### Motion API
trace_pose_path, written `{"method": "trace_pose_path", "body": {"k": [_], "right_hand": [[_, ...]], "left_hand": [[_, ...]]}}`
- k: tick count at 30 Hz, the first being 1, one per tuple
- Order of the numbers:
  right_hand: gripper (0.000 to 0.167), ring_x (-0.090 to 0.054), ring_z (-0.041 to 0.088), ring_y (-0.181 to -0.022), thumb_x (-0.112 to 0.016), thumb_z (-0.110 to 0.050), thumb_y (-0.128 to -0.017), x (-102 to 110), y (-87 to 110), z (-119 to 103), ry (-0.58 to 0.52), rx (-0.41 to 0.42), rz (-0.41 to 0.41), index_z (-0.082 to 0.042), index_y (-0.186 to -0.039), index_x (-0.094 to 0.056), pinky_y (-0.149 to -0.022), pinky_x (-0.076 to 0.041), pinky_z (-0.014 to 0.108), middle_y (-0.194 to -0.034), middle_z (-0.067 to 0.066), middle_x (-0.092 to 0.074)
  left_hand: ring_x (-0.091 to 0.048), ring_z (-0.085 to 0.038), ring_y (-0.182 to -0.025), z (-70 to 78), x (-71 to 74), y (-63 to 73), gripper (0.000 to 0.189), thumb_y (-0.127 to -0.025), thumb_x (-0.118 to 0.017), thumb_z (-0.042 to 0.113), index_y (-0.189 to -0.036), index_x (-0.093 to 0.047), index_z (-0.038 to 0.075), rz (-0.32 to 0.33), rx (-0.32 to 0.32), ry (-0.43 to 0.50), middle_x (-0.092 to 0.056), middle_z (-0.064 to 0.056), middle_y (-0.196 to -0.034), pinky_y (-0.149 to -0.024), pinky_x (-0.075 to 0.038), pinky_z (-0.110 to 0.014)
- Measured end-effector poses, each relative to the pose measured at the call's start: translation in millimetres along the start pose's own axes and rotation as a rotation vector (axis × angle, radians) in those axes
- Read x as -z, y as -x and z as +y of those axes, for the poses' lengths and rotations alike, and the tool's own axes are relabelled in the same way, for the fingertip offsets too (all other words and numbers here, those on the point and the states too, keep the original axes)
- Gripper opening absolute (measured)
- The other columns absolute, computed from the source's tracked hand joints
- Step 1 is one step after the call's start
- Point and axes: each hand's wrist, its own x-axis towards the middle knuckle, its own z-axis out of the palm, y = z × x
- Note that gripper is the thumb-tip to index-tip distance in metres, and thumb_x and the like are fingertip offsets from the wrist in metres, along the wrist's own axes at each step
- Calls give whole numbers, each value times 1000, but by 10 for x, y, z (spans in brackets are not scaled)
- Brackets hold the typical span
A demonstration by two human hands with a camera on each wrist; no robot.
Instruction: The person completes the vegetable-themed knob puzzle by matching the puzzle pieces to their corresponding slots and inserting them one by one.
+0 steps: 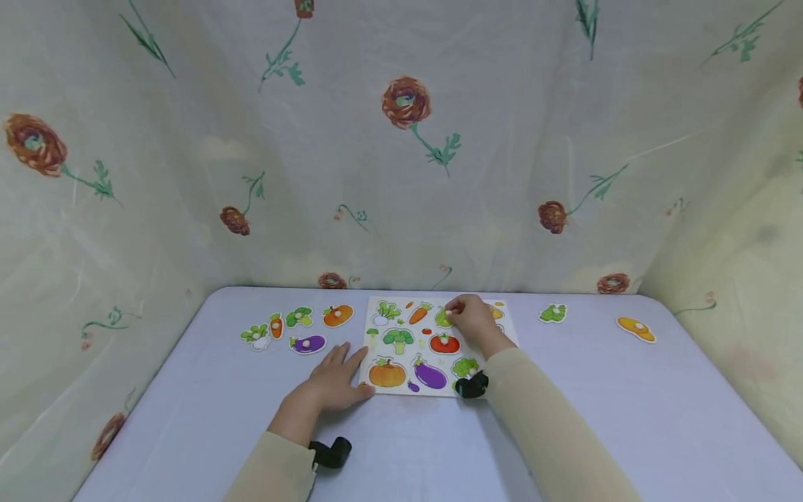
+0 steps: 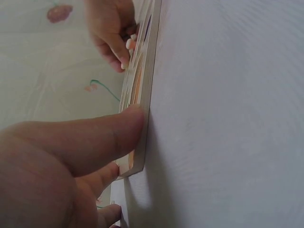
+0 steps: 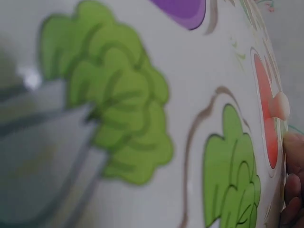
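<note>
A white puzzle board (image 1: 365,352) printed with vegetables lies on the table. My left hand (image 1: 335,382) is spread at its left side; in the left wrist view the thumb (image 2: 128,128) presses the near edge at the corner. My right hand (image 1: 473,322) reaches over the upper right of the board, its fingertips pinching a light green vegetable piece (image 1: 443,318), partly hidden by the fingers. Below it, a tomato piece (image 1: 445,343) with a knob sits in the board. A leafy green piece (image 1: 465,367) lies near the right wrist's black camera (image 1: 472,385).
Left of the board lie knobbed pieces: a white root vegetable (image 1: 256,336), carrot (image 1: 276,325), broccoli (image 1: 299,317), pumpkin (image 1: 338,316) and eggplant (image 1: 308,344). To the right are a green piece (image 1: 553,313) and a yellow piece (image 1: 636,329). A flowered curtain (image 1: 489,174) hangs behind the table.
</note>
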Motion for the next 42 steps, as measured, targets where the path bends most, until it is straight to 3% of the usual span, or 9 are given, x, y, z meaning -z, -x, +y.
{"method": "trace_pose_path", "body": {"k": [19, 33, 42], "right_hand": [[17, -54, 24, -93, -69, -12, -95, 97, 79, 27, 54, 42, -5, -6, -110, -70, -80, -47, 32, -103, 10, -62], [18, -54, 29, -97, -69, -17, -96, 533, 285, 69, 137, 166, -19, -4, -108, -69, -80, -48, 38, -107, 14, -61], [23, -54, 30, -97, -68, -16, -96, 881, 475, 148, 179, 187, 23, -1, -114, -69, -79, -48, 37, -113, 17, -62]], "left_hand": [[-12, -37, -152, 22, -22, 13, 77, -91, -69, 43, -156, -37, 17, -11, 8, 8, -20, -17, -165, -116, -21, -64], [-11, -37, -152, 16, 2, 0, 77, -91, -69, 42, -156, -37, 17, -8, 16, -7, -20, -17, -165, -116, -20, -64], [-11, -37, -152, 21, 3, 10, 77, -91, -69, 42, -156, -37, 16, -10, 15, -6, -19, -17, -165, -117, -20, -63]]}}
